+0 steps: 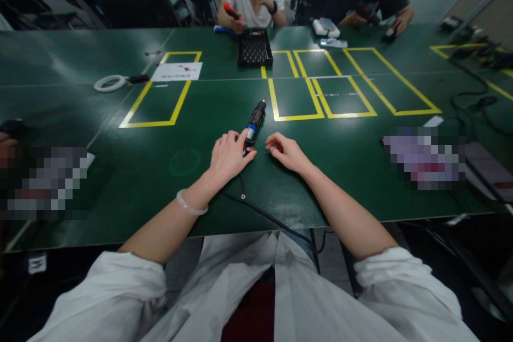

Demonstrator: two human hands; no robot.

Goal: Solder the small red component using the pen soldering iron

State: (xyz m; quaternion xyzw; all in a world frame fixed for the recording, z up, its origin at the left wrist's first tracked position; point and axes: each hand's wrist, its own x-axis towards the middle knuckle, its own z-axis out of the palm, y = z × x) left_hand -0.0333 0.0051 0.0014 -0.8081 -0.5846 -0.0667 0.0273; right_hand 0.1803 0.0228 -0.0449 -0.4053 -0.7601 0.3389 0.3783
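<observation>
A slim electric screwdriver (256,115), black with a blue and silver band, lies on the green table and points away from me. My left hand (230,155) is palm down at its rear end, which sits between index finger and thumb. Small red and orange parts (249,148) show beside that thumb; their kind is unclear. A black cord (264,214) runs from under the hand over the table's front edge. To the right of the screwdriver, apart from it, my right hand (288,152) rests with fingers loosely curled and nothing visible in them.
Yellow tape outlines (296,117) mark the green table (192,192). A black tray (255,53) stands across from me before a person in white. A paper sheet (177,71) and coiled white cable (109,83) lie left. Blurred-out objects lie at both sides; another person sits far right.
</observation>
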